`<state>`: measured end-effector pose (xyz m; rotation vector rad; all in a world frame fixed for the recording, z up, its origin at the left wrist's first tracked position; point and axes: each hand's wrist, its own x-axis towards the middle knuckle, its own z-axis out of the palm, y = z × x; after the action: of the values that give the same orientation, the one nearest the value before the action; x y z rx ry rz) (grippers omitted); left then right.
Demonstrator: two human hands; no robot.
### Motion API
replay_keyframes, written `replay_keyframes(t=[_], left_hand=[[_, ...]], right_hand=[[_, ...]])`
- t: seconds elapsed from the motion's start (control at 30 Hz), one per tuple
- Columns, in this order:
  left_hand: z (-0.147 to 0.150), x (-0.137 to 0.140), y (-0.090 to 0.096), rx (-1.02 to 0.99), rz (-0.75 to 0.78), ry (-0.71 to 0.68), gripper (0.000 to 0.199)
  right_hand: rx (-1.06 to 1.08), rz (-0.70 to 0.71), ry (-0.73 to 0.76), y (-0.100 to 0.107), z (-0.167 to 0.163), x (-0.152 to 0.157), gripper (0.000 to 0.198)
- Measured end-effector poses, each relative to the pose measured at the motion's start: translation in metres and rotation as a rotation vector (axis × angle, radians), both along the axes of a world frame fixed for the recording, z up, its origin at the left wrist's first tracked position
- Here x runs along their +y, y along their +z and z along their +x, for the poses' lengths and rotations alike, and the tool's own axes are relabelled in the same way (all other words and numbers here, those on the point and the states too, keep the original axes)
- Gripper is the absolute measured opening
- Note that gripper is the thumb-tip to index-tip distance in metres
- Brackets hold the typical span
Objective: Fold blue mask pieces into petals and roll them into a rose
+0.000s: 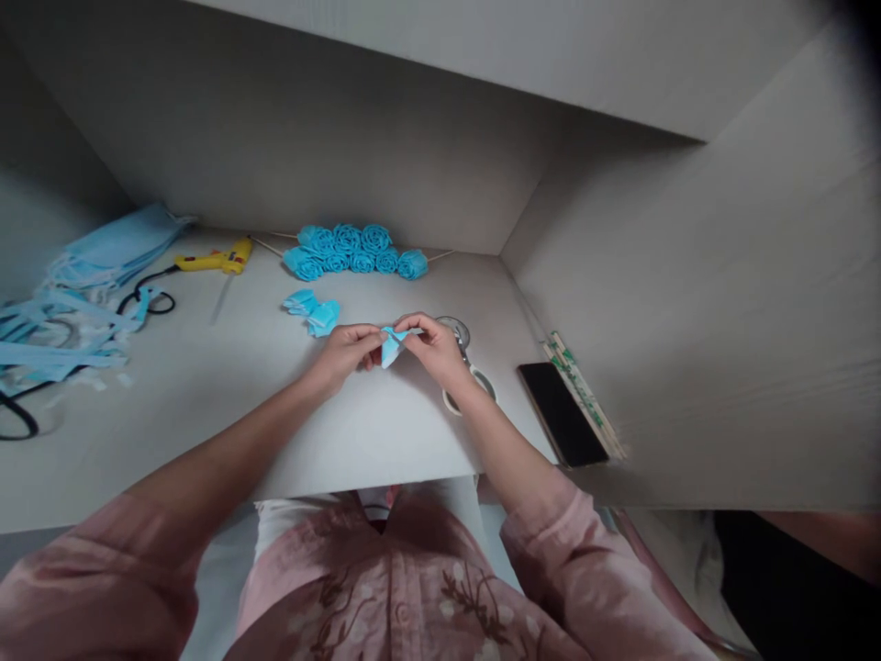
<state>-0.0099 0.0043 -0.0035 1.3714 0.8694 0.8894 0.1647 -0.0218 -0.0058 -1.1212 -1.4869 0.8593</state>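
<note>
Between my two hands is a small piece of light blue fabric (391,351), folded to a point at its lower end. My left hand (351,353) pinches its left side, thumb and fingers together. On the upper right edge, my right hand (435,347) pinches the same piece. Just left of my hands lie a few folded blue fabric pieces (322,317) on the table. Partly behind my right hand and wrist is a pair of scissors with white handles (487,384), next to a round clear roll or disc (454,327).
Blue fabric roses (346,240), some on thin sticks, lie along the back wall. A yellow glue gun (215,259), face masks (120,246) and cut strips (61,330) are at left. At right, a phone (563,413) lies beside wrapped sticks (585,395) near the side panel.
</note>
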Motion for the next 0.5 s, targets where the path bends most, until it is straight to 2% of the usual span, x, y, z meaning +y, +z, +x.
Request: replay_keyframes(t=[0.13,0.3,0.37,0.5], left_hand=[[-0.0001,-0.0011,0.0011,0.004,0.01,-0.013,0.033],[0.0003,-0.002,0.0023,0.038,0.051,-0.04,0.037],[0.0008,-0.002,0.0017,0.049,0.059,-0.053,0.037],[0.002,-0.002,-0.0002,0.06,0.07,-0.061,0.038]], right_hand=[[0.126,-0.064,0.03,0.0029,-0.0006,-0.0013,0.028],[0.264,-0.26,0.086,0.0077,-0.0014,-0.0022,0.039],[0.265,-0.271,0.099,0.0069,-0.0013,-0.0014,0.035],[0.2,-0.203,0.064,0.0036,-0.0012,-0.0005,0.032]])
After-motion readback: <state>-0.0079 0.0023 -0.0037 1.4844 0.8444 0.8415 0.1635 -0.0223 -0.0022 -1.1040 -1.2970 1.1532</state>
